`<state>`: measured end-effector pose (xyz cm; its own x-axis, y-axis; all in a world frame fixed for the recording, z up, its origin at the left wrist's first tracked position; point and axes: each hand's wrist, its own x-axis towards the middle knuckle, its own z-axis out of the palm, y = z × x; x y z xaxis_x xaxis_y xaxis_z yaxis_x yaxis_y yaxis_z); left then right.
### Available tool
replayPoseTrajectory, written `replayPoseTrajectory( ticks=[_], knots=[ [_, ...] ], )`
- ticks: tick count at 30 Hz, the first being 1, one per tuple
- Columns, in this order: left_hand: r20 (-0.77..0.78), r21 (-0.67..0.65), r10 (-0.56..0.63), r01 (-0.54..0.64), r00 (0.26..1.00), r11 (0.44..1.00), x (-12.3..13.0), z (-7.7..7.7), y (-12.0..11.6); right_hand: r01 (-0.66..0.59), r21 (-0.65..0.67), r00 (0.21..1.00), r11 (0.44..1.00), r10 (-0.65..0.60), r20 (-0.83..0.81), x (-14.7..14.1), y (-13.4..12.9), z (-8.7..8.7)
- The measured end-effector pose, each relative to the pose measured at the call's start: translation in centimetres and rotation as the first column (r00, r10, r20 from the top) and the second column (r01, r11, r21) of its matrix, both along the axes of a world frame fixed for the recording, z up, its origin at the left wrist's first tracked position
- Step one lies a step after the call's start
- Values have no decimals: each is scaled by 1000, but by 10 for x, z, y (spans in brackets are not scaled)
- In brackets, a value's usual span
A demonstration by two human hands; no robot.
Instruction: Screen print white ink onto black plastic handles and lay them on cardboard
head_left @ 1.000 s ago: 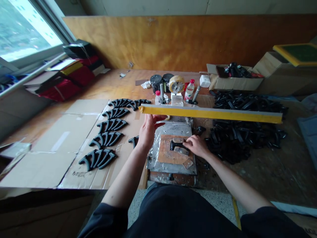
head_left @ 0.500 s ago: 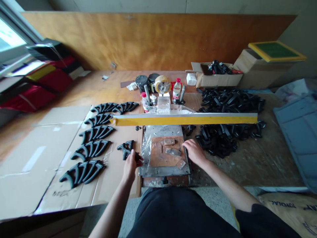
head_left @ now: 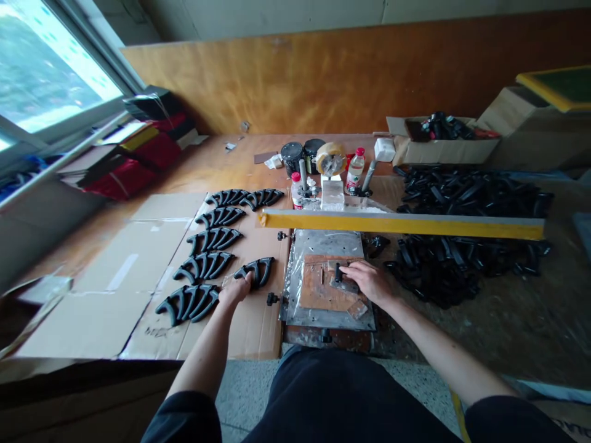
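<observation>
On the cardboard at left, my left hand (head_left: pixel 236 290) pinches the near end of a black curved plastic handle in a small cluster of handles (head_left: pixel 261 271). Several fanned rows of the same handles (head_left: pixel 203 266) lie just left of it. My right hand (head_left: pixel 369 281) is closed on another black plastic handle (head_left: pixel 338 272), seen end-on over the brown pad (head_left: pixel 313 289) of the metal plate. Small clear-taped blocks (head_left: pixel 357 309) sit on that pad. Across the back of the plate runs a long yellow-and-grey bar (head_left: pixel 397 223).
A heap of loose black handles (head_left: pixel 434 264) covers the bench at right. Behind the bar stand a tape roll (head_left: pixel 330 160), a red-capped bottle (head_left: pixel 355 171) and dark tubs (head_left: pixel 292 158). An open carton (head_left: pixel 446 151) is at the back right. Black knobs (head_left: pixel 272 299) jut from the plate's left side.
My left hand has set its handle against the small cluster on the cardboard. My right hand has moved from the plate's right edge onto the pad, with a handle. The view has swung left.
</observation>
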<state>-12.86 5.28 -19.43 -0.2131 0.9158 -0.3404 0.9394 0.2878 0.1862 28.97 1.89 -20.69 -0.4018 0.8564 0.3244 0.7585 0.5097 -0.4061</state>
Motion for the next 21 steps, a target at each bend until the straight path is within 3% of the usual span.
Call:
replayPoseTrajectory(
  ticks=[2, 5, 7, 9, 10, 11, 13, 14, 16, 18, 20, 21],
  knots=[
    [7, 7, 37, -37, 999, 999, 1, 14, 8, -50, 35, 997, 998, 48, 61, -26, 7, 9],
    [96, 85, 20, -29, 995, 996, 15, 40, 22, -85, 50, 980, 995, 75, 184, -40, 9, 14],
    [187, 157, -42, 12, 981, 988, 38, 63, 29, -84, 44, 980, 995, 74, 186, -41, 9, 13],
    [384, 267, -119, 13, 916, 964, 71, 91, 33, -122, 43, 981, 992, 114, 154, -42, 9, 9],
    [568, 355, -183, -39, 802, 934, 90, 106, 32, -162, 43, 978, 986, 155, 142, -44, 8, 7],
    [721, 424, -260, -112, 642, 899, 109, 120, 30, -211, 42, 969, 976, 204, 136, -46, 7, 5],
    [851, 457, -370, -177, 373, 872, 143, 145, 22, -316, 27, 942, 948, 310, 129, -50, 3, 3],
    [872, 455, -396, -180, 288, 872, 157, 155, 17, -367, 14, 925, 930, 364, 113, -49, 0, 3],
    [888, 440, -398, -180, 228, 879, 172, 165, 4, -440, -12, 897, 898, 440, 47, -40, -9, 5],
    [901, 411, -360, -212, 243, 886, 174, 165, -11, -327, -24, 944, 945, 325, -59, -15, -15, 10],
    [923, 338, -275, -225, 271, 914, 167, 156, -27, -9, -36, 988, 999, 3, -155, 21, -15, 14],
    [928, 291, -221, -214, 299, 932, 161, 147, -35, 161, -42, 968, 986, -166, -188, 41, -11, 17]
  ],
)
